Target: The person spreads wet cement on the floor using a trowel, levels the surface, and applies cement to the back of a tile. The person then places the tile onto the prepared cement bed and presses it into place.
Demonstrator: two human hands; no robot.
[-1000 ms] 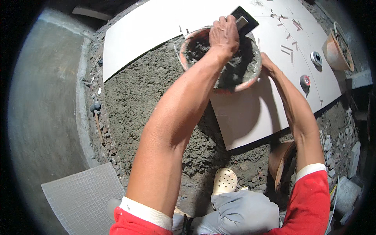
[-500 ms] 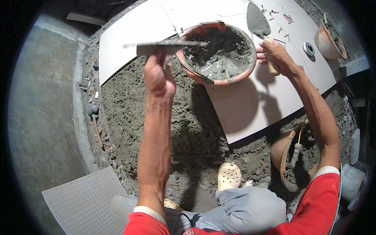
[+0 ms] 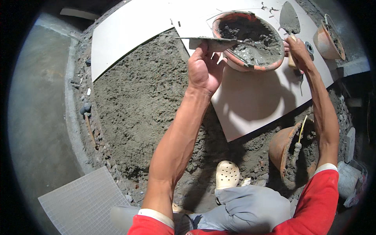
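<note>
My left hand (image 3: 205, 70) grips a flat trowel (image 3: 216, 44), a dark, thin plate seen almost edge-on. Its fingers reach toward the left side of an orange bucket (image 3: 254, 67), whose rim is smeared with grey. Wet mortar (image 3: 256, 53) fills much of the bucket. On the bucket's other side, my right hand (image 3: 298, 53) is closed round the wooden handle of a pointed trowel (image 3: 290, 19), blade up and coated with mortar. Fingers of that hand meet the bucket's right rim. Whether the bucket rests on the pale tiles (image 3: 244, 117) or is lifted, I cannot tell.
Rough mortar (image 3: 141, 109) covers the ground to the left of the tiles. A second bucket (image 3: 282, 150) lies tipped near my right arm, and another (image 3: 327, 42) stands far right. A hammer (image 3: 89, 125) and a gridded tile (image 3: 84, 199) lie at left.
The bucket has moved right across the tiles, and both hands with their trowels have gone right too. My left hand is now closer against the bucket's side.
</note>
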